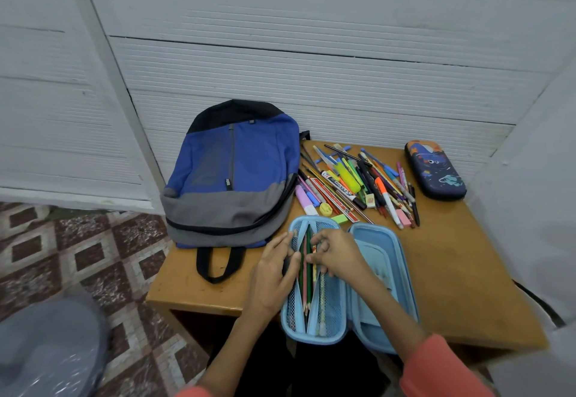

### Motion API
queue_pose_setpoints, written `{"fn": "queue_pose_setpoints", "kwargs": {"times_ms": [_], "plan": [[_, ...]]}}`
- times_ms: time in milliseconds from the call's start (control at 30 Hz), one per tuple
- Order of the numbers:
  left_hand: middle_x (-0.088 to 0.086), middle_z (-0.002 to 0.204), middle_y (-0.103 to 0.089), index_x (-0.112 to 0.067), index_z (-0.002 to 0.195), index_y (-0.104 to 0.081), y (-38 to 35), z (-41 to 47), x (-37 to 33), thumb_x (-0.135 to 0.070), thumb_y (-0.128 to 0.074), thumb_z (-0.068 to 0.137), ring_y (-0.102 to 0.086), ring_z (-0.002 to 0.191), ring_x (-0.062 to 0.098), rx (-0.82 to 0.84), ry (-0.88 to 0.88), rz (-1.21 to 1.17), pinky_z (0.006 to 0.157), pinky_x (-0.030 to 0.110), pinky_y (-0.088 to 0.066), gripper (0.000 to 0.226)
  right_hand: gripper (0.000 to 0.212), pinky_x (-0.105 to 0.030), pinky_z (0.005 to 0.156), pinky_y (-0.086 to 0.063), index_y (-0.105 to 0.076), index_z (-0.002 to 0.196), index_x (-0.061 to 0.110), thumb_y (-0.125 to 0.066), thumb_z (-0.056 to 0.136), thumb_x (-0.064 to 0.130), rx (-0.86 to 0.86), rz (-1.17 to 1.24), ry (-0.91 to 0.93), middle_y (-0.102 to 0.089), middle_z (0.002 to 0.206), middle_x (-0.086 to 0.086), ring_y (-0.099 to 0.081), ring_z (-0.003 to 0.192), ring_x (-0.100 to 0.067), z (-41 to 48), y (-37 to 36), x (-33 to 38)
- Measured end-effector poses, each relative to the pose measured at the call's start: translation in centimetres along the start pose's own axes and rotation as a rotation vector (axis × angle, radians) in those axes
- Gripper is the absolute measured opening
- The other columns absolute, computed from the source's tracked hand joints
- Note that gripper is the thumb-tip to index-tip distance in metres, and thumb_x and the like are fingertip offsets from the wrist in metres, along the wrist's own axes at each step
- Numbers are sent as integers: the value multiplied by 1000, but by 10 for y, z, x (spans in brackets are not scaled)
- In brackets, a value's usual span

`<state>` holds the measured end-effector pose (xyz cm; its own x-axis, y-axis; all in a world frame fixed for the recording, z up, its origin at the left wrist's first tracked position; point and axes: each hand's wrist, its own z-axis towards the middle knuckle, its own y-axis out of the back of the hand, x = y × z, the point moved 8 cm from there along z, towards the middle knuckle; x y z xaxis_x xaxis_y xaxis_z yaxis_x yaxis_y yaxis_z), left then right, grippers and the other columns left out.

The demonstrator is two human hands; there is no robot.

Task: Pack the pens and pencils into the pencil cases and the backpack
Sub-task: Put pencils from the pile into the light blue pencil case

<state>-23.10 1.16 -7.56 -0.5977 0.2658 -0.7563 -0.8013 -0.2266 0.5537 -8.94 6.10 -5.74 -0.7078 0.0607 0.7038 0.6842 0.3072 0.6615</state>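
pencils (308, 284) in blue case (405, 275); left grip (274, 272) beside, right grip (336, 254) pinching them

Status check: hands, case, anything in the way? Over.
Left hand presses mesh of blue pencil case. Right hand pinches pencils inside. Pen pile unpacked, nothing blocking.

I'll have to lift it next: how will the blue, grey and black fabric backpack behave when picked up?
Probably floppy: the blue, grey and black fabric backpack lies flat and sagging on the wooden table. Likely light, since it looks unfilled. Its left side seems to overhang the table, so a leftward push might tip it off.
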Motion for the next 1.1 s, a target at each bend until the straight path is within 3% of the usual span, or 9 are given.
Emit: {"fn": "queue_pose_setpoints", "kwargs": {"times_ms": [267, 500, 867, 967, 1100], "plan": [[-8, 140, -50, -12, 111, -62, -2, -1, -3, -51, -34, 95, -40, 126, -9, 42, -17, -21, 99, 11, -36, 50, 34, -21, 46, -46, -61, 108, 9, -79, 79, 15, 7, -46, -13, -62, 64, -4, -56, 45, -11, 0, 1, 5], [-11, 136, -51, -11, 115, -61, -2, -1, -3, -49, -38, 97, -42, 126, -7, 43, -3, -51, 102, 19, -39, 49, 32, -27, 42, -46, -59, 104, 10, -78, 79, 13, 31, -2, -45, -63, 61, -11, -52, 36, -12, 3, 0, 1], [-7, 134, -54, -9, 111, -62, -2, 0, -3, -54, -38, 93, -45, 125, -5, 29, -15, -55, 102, 19, -40, 54, 27, -26, 41, -48, -62, 100, 6, -79, 79, 13, 90, 182, -16, -64, 64, -17, -56, 44, -22, 6, 4, -4], [-6, 132, -56, -8, 111, -62, -1, 0, -5, -52, -40, 94, -48, 123, -3, 18, -21, -70, 101, 20, -42, 53, 11, -26, 41, -45, -68, 89, 6, -75, 83, 11, -25, 279, -11, -67, 69, -22, -55, 46, -20, 16, 28, -8], [-7, 132, -56, -8, 111, -62, 1, 0, -6, -51, -41, 94, -48, 124, -2, 7, -20, -92, 102, 22, -42, 51, 9, -31, 56, -51, -71, 82, 12, -66, 88, 9, -409, 57, 10, -65, 68, -1, -58, 59, -18, 39, 82, -18]]}}
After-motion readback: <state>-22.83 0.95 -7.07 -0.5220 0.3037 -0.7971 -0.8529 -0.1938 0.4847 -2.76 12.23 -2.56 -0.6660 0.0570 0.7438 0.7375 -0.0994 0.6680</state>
